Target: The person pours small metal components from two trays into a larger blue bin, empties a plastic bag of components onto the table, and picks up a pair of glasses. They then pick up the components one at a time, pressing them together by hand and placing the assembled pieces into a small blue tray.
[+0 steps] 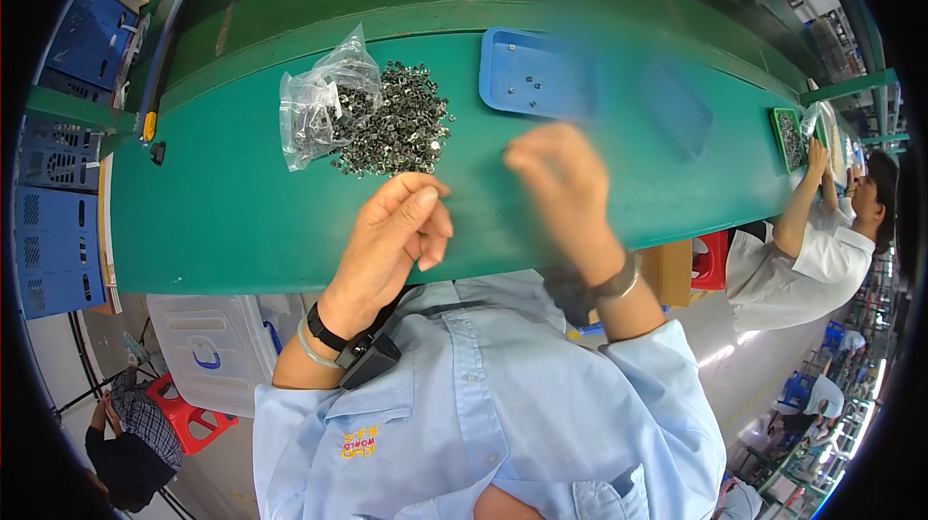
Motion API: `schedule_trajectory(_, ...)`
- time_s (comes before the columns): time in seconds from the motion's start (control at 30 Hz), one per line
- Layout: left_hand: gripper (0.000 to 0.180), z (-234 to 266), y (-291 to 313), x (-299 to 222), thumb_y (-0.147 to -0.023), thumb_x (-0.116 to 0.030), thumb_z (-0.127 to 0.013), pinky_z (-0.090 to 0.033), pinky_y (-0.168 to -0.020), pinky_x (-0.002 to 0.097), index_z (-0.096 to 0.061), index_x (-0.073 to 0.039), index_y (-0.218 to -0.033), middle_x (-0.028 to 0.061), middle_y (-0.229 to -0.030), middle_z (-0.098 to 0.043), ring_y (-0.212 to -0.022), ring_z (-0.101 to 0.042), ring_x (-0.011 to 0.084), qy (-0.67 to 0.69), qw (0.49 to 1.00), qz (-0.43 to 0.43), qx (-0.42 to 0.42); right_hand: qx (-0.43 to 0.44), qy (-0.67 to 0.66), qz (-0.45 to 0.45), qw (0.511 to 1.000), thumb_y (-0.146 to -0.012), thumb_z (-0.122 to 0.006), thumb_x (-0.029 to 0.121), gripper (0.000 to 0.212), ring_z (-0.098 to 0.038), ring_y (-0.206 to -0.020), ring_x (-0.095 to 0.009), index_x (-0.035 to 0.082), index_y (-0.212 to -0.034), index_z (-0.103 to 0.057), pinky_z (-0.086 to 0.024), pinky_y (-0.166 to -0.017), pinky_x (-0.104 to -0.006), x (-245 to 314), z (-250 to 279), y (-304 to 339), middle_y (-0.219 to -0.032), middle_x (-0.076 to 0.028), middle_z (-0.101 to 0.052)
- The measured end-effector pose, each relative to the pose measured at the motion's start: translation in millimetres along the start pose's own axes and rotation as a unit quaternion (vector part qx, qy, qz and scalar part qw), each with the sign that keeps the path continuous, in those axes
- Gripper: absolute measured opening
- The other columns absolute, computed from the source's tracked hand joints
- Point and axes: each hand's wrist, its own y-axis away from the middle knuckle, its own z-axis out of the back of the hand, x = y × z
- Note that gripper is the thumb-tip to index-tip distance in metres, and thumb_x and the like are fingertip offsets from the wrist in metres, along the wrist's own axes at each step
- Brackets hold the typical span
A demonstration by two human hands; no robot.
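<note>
A pile of small black and silver parts (pixel 396 129) lies on the green table, partly spilling from a clear plastic bag (pixel 307 114). Just in front of the pile is my left hand (pixel 398 230), its fingers curled and the thumb close to the index finger; what they hold, if anything, is hidden. My right hand (pixel 563 177), smeared by motion, hovers before a blue tray (pixel 495 71). Its thumb and fingers are pinched, with a tiny dark part (pixel 507 147) at their tips. Several small parts lie scattered inside the tray.
A blurred blue shape (pixel 680 109) lies right of the tray. Far right, a person (pixel 817 249) works beside a green tray (pixel 788 138) of parts. Blue crates (pixel 60 240) stand at the left; a clear lidded bin (pixel 208 346) sits below the table edge.
</note>
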Motion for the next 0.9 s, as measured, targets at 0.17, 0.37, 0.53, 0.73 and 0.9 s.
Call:
schedule_trajectory(0.17,0.016,25.1,0.0,9.5,-0.097,-0.018,-0.049,-0.038,-0.046,0.0222,-0.054,-0.004,-0.103,0.0050,-0.073,-0.058,-0.055,-0.050,0.0103,0.011,0.999,-0.003,-0.049,-0.011,0.149,-0.040,0.988,-0.077,-0.069,0.008,0.013,-0.061,-0.080,-0.026,0.004,-0.089,-0.065,-0.048,-0.072,-0.0341,-50.4,23.3,-29.9,-0.084,-0.009,-0.063)
schedule_trajectory(0.37,0.014,30.6,-1.2,10.6,-0.096,-0.015,-0.050,-0.038,-0.047,0.0223,-0.054,-0.003,-0.102,0.0046,-0.072,-0.058,-0.054,-0.050,0.0105,0.035,0.998,0.004,-0.052,0.076,0.249,0.101,0.960,-0.074,-0.070,0.012,0.015,-0.056,-0.094,-0.026,0.007,-0.087,-0.065,-0.043,-0.084,-0.0396,-41.8,-8.8,-42.3,-0.094,-0.006,-0.060)
schedule_trajectory(0.53,0.013,32.7,-1.4,10.4,-0.096,-0.015,-0.050,-0.038,-0.047,0.0224,-0.054,-0.003,-0.101,0.0046,-0.071,-0.058,-0.054,-0.050,0.0104,0.046,0.998,0.014,-0.050,0.160,0.281,0.157,0.933,-0.072,-0.071,0.012,0.015,-0.053,-0.100,-0.024,0.009,-0.085,-0.065,-0.040,-0.089,-0.0407,-34.7,-41.7,-51.1,-0.098,-0.003,-0.058)
schedule_trajectory(0.73,0.014,32.7,-2.4,8.5,-0.096,-0.016,-0.051,-0.038,-0.047,0.0219,-0.054,-0.004,-0.101,0.0039,-0.072,-0.058,-0.055,-0.050,0.0095,0.035,0.998,0.022,-0.037,0.174,0.246,0.145,0.942,-0.071,-0.071,0.010,0.016,-0.054,-0.099,-0.025,0.009,-0.086,-0.064,-0.041,-0.089,-0.0395,-35.7,-45.2,-49.7,-0.098,-0.004,-0.058)
schedule_trajectory(0.9,0.016,20.2,-9.9,1.7,-0.095,-0.018,-0.053,-0.038,-0.048,0.0212,-0.055,-0.004,-0.102,0.0032,-0.072,-0.057,-0.055,-0.050,0.0083,-0.004,0.998,0.017,-0.058,0.175,0.054,0.117,0.976,-0.072,-0.071,0.007,0.019,-0.055,-0.101,-0.027,0.008,-0.088,-0.062,-0.043,-0.089,-0.0390,-19.1,-31.7,-30.6,-0.098,-0.005,-0.058)
